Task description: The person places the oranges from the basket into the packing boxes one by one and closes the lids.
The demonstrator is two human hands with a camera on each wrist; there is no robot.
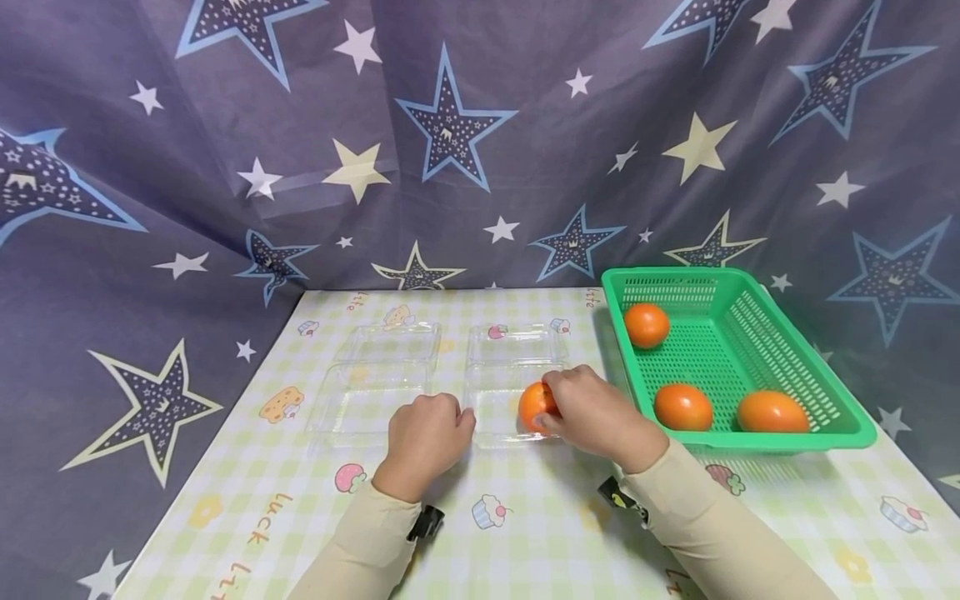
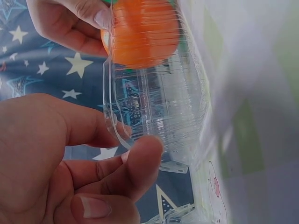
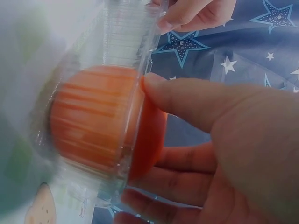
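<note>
An orange-red tomato (image 1: 536,407) sits in the right side of the nearer clear plastic container (image 1: 491,408), showing through its ribbed wall in both wrist views. My right hand (image 1: 592,412) holds this tomato from the right, thumb and fingers around its upper part (image 3: 152,135). At the container's left side, my left hand (image 1: 427,437) pinches the rim (image 2: 110,105) between thumb and fingers. The container's lid (image 1: 513,343) lies folded open toward the back.
A second clear container (image 1: 371,396) with its lid open stands to the left. On the right is a green basket (image 1: 832,392) with three tomatoes inside, one of them at its back left (image 1: 646,326). A star-patterned curtain (image 1: 480,225) rises behind the checked tablecloth (image 1: 525,542).
</note>
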